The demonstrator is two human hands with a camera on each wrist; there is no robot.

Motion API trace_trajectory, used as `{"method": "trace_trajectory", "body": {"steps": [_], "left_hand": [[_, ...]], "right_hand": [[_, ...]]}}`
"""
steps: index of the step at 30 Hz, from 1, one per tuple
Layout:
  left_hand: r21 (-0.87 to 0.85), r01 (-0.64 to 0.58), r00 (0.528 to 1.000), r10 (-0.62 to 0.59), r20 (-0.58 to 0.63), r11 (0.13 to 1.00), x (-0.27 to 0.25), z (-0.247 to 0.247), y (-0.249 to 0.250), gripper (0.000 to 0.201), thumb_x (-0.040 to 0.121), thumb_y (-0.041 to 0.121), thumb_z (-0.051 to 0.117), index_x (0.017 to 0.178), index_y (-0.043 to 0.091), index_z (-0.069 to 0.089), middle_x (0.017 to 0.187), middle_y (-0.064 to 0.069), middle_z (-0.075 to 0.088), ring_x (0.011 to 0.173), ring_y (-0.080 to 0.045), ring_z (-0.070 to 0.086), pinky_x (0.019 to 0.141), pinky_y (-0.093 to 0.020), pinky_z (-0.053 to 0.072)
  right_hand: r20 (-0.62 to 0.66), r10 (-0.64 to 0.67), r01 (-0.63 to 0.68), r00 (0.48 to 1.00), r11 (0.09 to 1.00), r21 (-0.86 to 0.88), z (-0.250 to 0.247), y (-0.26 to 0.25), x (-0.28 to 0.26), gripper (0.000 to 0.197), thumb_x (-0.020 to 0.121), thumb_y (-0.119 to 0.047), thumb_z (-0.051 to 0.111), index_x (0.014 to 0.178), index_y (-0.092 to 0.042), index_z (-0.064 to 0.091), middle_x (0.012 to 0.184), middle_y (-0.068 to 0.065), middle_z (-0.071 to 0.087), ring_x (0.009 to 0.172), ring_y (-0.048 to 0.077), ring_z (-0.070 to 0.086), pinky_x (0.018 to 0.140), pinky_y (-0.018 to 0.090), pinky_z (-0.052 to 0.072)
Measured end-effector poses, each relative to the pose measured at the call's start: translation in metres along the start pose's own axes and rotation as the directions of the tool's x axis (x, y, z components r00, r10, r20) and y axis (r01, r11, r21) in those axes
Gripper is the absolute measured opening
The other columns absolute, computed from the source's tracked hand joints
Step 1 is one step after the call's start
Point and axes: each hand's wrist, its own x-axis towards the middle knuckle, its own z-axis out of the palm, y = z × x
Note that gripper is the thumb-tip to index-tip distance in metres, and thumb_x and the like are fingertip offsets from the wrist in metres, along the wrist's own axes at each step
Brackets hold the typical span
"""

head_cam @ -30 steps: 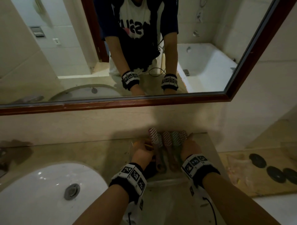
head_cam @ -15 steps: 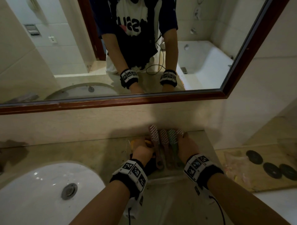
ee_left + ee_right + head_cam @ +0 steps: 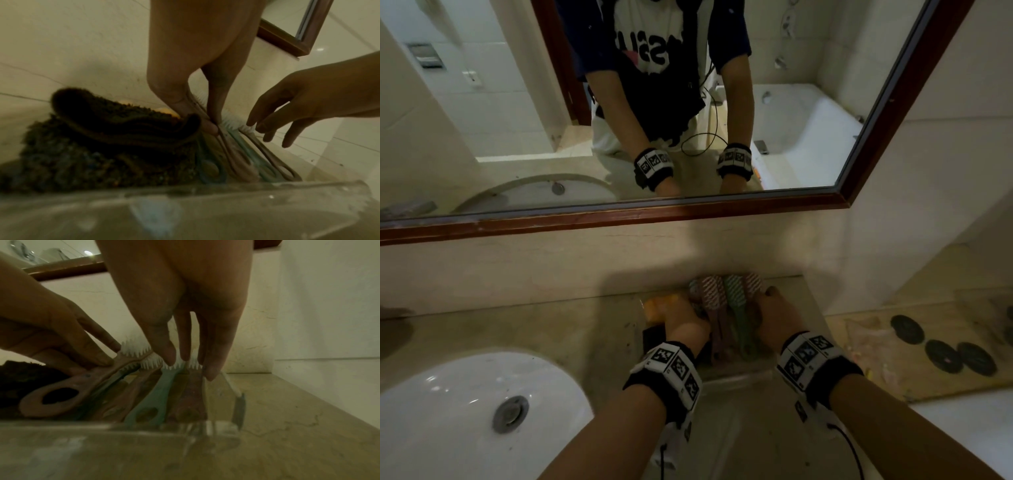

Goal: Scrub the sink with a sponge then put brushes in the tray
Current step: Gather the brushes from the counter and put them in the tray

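Note:
Several pink and teal brushes [image 3: 726,298] lie side by side in a clear tray [image 3: 736,377] on the counter by the wall. My left hand [image 3: 213,126] pinches the handle of a pink brush [image 3: 61,395] between thumb and finger, its loop end raised over the others. My right hand [image 3: 185,363] has straight fingers, and their tips touch the white bristles above a teal brush [image 3: 152,402]. A sponge [image 3: 102,138] with a dark scouring side and an orange body lies in the left part of the tray. The white sink [image 3: 448,411] is at the lower left.
A wood-framed mirror [image 3: 619,219] hangs above the counter's back wall. The tray's clear front wall [image 3: 205,203] stands between my wrists and the brushes. Right of the counter, lower down, a board [image 3: 893,342] carries dark round discs. The sink's drain [image 3: 510,413] is shut.
Hardly anything differs. Both hands stay at the brushes in the tray, and the head view has drifted a little.

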Motion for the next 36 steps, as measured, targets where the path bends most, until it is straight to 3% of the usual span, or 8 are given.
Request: {"method": "trace_trajectory", "body": {"steps": [5, 8, 11, 14, 18, 30, 33, 36], "left_hand": [[0.063, -0.020, 0.998, 0.024, -0.054, 0.998, 0.002, 0.002, -0.002, 0.034, 0.079, 0.011, 0.064, 0.112, -0.001, 0.064, 0.110, -0.020, 0.068, 0.102, -0.036, 0.065, 0.088, -0.041, 0.056], [0.119, 0.014, 1.000, -0.011, -0.024, 0.993, 0.006, 0.003, 0.001, 0.021, 0.089, 0.015, 0.057, 0.103, 0.003, 0.068, 0.107, -0.016, 0.070, 0.097, -0.030, 0.067, 0.073, -0.028, 0.051], [0.145, 0.028, 0.999, -0.030, 0.010, 0.989, 0.007, 0.004, 0.002, 0.020, 0.093, 0.016, 0.055, 0.100, 0.004, 0.069, 0.105, -0.016, 0.070, 0.096, -0.031, 0.067, 0.069, -0.029, 0.048], [0.178, 0.018, 1.000, -0.020, 0.012, 0.984, 0.008, 0.006, 0.000, 0.021, 0.093, 0.016, 0.054, 0.101, 0.004, 0.069, 0.106, -0.016, 0.070, 0.097, -0.032, 0.066, 0.069, -0.028, 0.044], [0.206, -0.004, 1.000, 0.003, 0.004, 0.979, 0.010, 0.006, 0.000, 0.020, 0.093, 0.017, 0.055, 0.102, 0.006, 0.068, 0.109, -0.014, 0.069, 0.098, -0.032, 0.066, 0.074, -0.032, 0.050], [0.261, -0.042, 0.999, 0.041, 0.009, 0.964, 0.003, -0.002, 0.006, 0.024, 0.096, 0.016, 0.046, 0.109, 0.006, 0.063, 0.114, -0.016, 0.066, 0.103, -0.031, 0.063, 0.083, -0.036, 0.052], [0.314, -0.058, 0.998, 0.054, 0.023, 0.948, 0.001, -0.010, 0.009, 0.026, 0.095, 0.025, 0.048, 0.115, 0.013, 0.059, 0.115, -0.012, 0.066, 0.105, -0.030, 0.063, 0.078, -0.034, 0.049], [0.360, -0.111, 0.994, 0.109, 0.026, 0.926, -0.008, -0.022, 0.012, 0.028, 0.093, 0.028, 0.049, 0.119, 0.017, 0.055, 0.117, -0.010, 0.066, 0.107, -0.030, 0.063, 0.081, -0.034, 0.048]], "right_hand": [[-0.057, -0.072, 0.074, 0.996, 0.997, 0.024, 0.005, -0.004, -0.003, 0.041, 0.088, -0.007, 0.052, 0.130, -0.009, 0.050, 0.136, 0.012, 0.044, 0.113, 0.035, 0.053, 0.088, 0.038, 0.049], [0.002, -0.141, 0.141, 0.990, 0.989, 0.044, 0.008, -0.010, -0.005, 0.035, 0.087, -0.011, 0.056, 0.122, -0.009, 0.057, 0.132, 0.014, 0.050, 0.117, 0.034, 0.051, 0.094, 0.039, 0.048], [0.064, -0.207, 0.199, 0.976, 0.974, 0.110, 0.009, -0.018, -0.010, 0.033, 0.093, -0.019, 0.050, 0.124, -0.007, 0.057, 0.130, 0.016, 0.054, 0.117, 0.033, 0.053, 0.099, 0.039, 0.045], [0.130, -0.192, 0.173, 0.973, 0.974, 0.148, 0.013, -0.023, -0.013, 0.023, 0.096, -0.024, 0.047, 0.097, -0.012, 0.067, 0.100, 0.015, 0.064, 0.090, 0.028, 0.060, 0.086, 0.035, 0.044], [0.153, -0.170, 0.147, 0.974, 0.978, 0.150, 0.014, -0.025, -0.011, 0.030, 0.094, -0.024, 0.050, 0.117, -0.009, 0.062, 0.116, 0.018, 0.064, 0.106, 0.034, 0.059, 0.086, 0.037, 0.047], [0.166, -0.184, 0.162, 0.969, 0.977, 0.136, 0.011, -0.031, -0.011, 0.031, 0.095, -0.019, 0.048, 0.121, -0.007, 0.059, 0.125, 0.017, 0.060, 0.115, 0.032, 0.056, 0.092, 0.034, 0.044], [0.178, -0.166, 0.148, 0.970, 0.983, 0.111, 0.008, -0.032, -0.007, 0.026, 0.095, -0.020, 0.048, 0.110, -0.007, 0.064, 0.115, 0.017, 0.064, 0.107, 0.032, 0.058, 0.081, 0.034, 0.044], [0.228, -0.130, 0.125, 0.965, 0.991, 0.037, -0.002, -0.035, -0.006, 0.031, 0.096, -0.018, 0.045, 0.067, -0.018, 0.056, 0.073, 0.005, 0.054, 0.089, 0.021, 0.053, 0.073, 0.029, 0.037]]}}
